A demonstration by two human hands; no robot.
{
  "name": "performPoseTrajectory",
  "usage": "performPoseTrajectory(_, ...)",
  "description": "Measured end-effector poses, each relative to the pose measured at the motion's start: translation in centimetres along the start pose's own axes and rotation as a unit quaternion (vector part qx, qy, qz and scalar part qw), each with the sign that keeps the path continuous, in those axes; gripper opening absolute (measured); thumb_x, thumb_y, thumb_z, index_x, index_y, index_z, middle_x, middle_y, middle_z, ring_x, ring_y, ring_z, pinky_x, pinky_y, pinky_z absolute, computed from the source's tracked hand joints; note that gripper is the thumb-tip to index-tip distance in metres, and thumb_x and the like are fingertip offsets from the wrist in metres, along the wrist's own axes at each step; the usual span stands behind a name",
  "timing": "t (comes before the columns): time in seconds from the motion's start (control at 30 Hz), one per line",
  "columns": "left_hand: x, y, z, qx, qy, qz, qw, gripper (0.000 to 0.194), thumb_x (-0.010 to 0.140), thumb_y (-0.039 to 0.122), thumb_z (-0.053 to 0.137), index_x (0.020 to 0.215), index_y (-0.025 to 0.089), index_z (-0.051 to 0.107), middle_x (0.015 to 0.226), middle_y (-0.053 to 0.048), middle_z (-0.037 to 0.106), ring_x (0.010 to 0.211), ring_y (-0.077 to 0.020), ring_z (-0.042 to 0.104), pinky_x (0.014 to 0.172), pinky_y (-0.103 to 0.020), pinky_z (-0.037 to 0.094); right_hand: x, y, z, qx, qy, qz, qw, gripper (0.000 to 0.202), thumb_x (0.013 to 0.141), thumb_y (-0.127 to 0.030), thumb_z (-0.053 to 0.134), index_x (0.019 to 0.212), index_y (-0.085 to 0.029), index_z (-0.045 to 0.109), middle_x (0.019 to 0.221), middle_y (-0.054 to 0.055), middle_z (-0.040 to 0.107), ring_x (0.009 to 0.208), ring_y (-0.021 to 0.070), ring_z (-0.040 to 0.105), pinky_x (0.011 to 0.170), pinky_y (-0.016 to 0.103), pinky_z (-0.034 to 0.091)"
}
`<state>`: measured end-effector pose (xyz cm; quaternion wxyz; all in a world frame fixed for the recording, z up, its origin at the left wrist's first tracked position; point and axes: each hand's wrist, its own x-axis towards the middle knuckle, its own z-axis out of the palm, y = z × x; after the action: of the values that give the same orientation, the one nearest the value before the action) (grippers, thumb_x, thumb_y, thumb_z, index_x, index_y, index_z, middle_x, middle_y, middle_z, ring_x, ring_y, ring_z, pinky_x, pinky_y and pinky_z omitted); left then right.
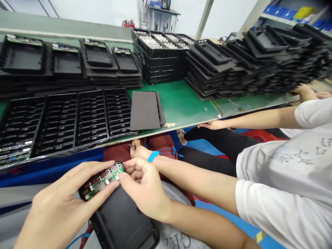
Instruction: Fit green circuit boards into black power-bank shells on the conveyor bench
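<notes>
A black plastic case (124,218) lies tilted across my lap, with a green circuit board (110,179) at its top end. My left hand (70,193) grips that end, fingers over the far edge and thumb along the board's near side. At the right corner of the board, my right hand (147,188) presses with thumb and bent fingertips; the exact contact is partly hidden. The near end of the case rests beside my right forearm.
A black slotted tray (75,121) holds boards at its left. Dark flat sheets (145,110) lie beside it. Behind are cases with boards (66,58), stacked parts trays (163,62) and piled cases (215,55). A co-worker's arm (197,173) with a blue wrist strap reaches in from the right.
</notes>
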<state>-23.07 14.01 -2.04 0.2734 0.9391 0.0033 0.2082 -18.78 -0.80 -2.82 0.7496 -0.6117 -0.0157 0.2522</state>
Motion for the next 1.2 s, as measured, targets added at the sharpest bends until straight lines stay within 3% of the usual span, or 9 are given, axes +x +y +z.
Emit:
performPoseTrajectory(0.1,-1.0,0.2,-0.3,0.015,-0.023,0.016,1.0,0.032,0.068,0.041,0.071,0.099,0.037,0.063,0.094,0.01,0.068,0.08,-0.017,0.066,0.078,-0.024,0.048,-0.8,0.4,-0.1,-0.011,-0.003,-0.002,1.0,0.011,0.067,-0.02,0.061,0.076,-0.017,0.058,0.066,-0.002,0.059,0.052,0.009,0.052,0.049,0.021,0.042)
performPoseTrajectory(0.33,-2.1,1.5,-1.3,0.066,-0.031,0.042,0.996,0.03,0.072,0.046,0.065,0.099,0.033,0.062,0.09,0.009,0.07,0.073,-0.0145,0.067,0.069,-0.021,0.052,-2.2,1.0,0.0,-0.015,-0.01,-0.017,1.0,0.01,0.068,-0.02,0.061,0.077,-0.016,0.059,0.067,0.0,0.061,0.055,0.0104,0.056,0.054,0.022,0.046)
performPoseTrajectory(0.47,-2.4,1.9,-1.7,0.053,-0.029,0.08,0.995,0.027,0.073,0.045,0.064,0.096,0.03,0.062,0.085,0.007,0.071,0.068,-0.0118,0.067,0.067,-0.017,0.052,-3.0,1.5,0.0,-0.01,-0.016,-0.023,1.0,0.009,0.07,-0.02,0.06,0.077,-0.015,0.058,0.069,0.0,0.062,0.057,0.0105,0.056,0.056,0.023,0.046)
performPoseTrajectory(0.67,-3.5,1.9,-2.4,0.02,-0.03,0.077,0.996,0.031,0.069,0.046,0.069,0.095,0.03,0.064,0.083,0.007,0.072,0.066,-0.0123,0.069,0.061,-0.015,0.054,-4.2,1.9,0.3,-0.006,-0.023,-0.041,0.999,0.009,0.069,-0.021,0.06,0.076,-0.017,0.056,0.069,-0.001,0.059,0.059,0.01,0.054,0.059,0.023,0.045)
performPoseTrajectory(0.77,-4.0,1.8,-3.0,-0.009,-0.032,0.027,0.999,0.026,0.069,0.044,0.069,0.092,0.031,0.067,0.084,0.009,0.073,0.066,-0.012,0.069,0.057,-0.014,0.053,-4.8,1.9,0.3,-0.005,-0.024,-0.041,0.999,0.01,0.069,-0.021,0.061,0.076,-0.016,0.057,0.069,-0.001,0.06,0.058,0.01,0.054,0.058,0.023,0.044)
performPoseTrajectory(0.87,-4.4,1.6,-3.8,-0.033,-0.009,-0.084,0.996,0.023,0.071,0.045,0.065,0.088,0.03,0.069,0.08,0.008,0.073,0.065,-0.0136,0.068,0.049,-0.016,0.052,-5.1,1.6,-0.2,0.018,-0.013,-0.05,0.998,0.012,0.067,-0.022,0.064,0.075,-0.016,0.057,0.065,-0.002,0.06,0.057,0.0094,0.054,0.055,0.022,0.043)
performPoseTrajectory(0.97,-4.5,1.2,-4.3,-0.036,0.035,-0.172,0.984,0.032,0.07,0.053,0.06,0.087,0.028,0.07,0.076,0.004,0.073,0.062,-0.0149,0.067,0.048,-0.019,0.051,-5.2,0.9,-1.2,0.038,0.007,-0.069,0.997,0.016,0.066,-0.025,0.067,0.077,-0.017,0.059,0.067,-0.002,0.064,0.059,0.01,0.057,0.055,0.02,0.044)
performPoseTrajectory(1.2,-4.7,-0.4,-4.0,-0.062,0.03,-0.201,0.977,0.032,0.07,0.051,0.06,0.088,0.026,0.068,0.08,0.002,0.072,0.07,-0.0156,0.065,0.066,-0.024,0.052,-5.3,-1.6,-4.6,0.065,0.093,-0.133,0.985,0.019,0.066,-0.028,0.073,0.08,-0.018,0.063,0.076,-0.003,0.071,0.07,0.0098,0.064,0.07,0.02,0.049)
